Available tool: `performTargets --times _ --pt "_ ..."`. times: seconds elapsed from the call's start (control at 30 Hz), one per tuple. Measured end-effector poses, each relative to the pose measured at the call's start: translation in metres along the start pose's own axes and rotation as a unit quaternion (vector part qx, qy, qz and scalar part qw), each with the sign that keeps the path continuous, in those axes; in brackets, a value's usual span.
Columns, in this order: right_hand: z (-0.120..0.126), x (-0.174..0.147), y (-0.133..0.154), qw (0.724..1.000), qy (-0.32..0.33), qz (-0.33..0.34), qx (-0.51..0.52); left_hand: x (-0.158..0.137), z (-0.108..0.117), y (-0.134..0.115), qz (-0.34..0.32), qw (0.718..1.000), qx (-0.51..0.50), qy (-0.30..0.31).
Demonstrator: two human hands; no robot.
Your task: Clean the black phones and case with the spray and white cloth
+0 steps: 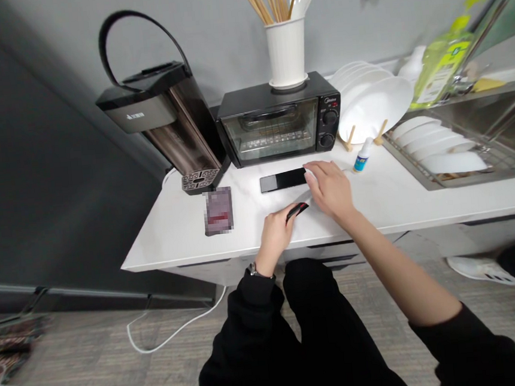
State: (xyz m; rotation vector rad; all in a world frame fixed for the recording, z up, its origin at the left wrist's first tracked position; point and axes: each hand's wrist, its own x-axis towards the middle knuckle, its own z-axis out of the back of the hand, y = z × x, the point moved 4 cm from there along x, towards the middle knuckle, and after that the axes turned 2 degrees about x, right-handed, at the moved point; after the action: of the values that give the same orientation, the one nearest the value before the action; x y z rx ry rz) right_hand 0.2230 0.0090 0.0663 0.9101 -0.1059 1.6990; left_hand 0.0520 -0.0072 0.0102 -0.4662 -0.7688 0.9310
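Note:
My left hand (277, 234) is closed around a slim tool with a black and red handle (297, 211). A pale, blurred part stretches from the handle toward my right hand; I cannot tell its kind. My right hand (330, 189) has its fingers bent and pressed together at the right end of a black smartphone (281, 180) lying flat on the counter. Something small and white shows at these fingertips, mostly hidden. Just right of that hand stands a small white spray bottle (361, 156) with a blue label.
The white counter (180, 236) carries a blurred-out packet (218, 211), a water dispenser (174, 122) and a toaster oven (278, 122) topped by a utensil holder (287, 52). Plates (376, 104) stand in a rack beside the sink (507, 162). Another person's shoe (483, 269) shows at right.

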Motion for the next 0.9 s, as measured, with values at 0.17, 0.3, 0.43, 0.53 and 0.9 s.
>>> performTargets --times 0.17,0.3,0.43,0.53,0.9 --pt "-0.027 -0.013 0.054 0.980 0.125 0.155 -0.004 -0.001 -0.007 0.015 0.067 0.992 0.107 0.028" --pt "-0.023 -0.010 0.036 0.977 0.141 0.161 -0.012 -0.001 -0.007 0.012 0.061 0.992 0.103 0.029" --pt "-0.017 0.002 0.010 0.995 0.076 0.047 -0.041 0.002 -0.004 0.005 0.051 0.994 0.098 0.023" --pt "-0.024 -0.007 0.039 0.985 0.103 0.139 0.004 0.003 -0.005 0.010 0.083 0.988 0.132 0.020" --pt "-0.025 0.000 0.027 0.991 0.086 0.103 0.001 0.004 -0.002 0.007 0.063 0.993 0.100 0.000"
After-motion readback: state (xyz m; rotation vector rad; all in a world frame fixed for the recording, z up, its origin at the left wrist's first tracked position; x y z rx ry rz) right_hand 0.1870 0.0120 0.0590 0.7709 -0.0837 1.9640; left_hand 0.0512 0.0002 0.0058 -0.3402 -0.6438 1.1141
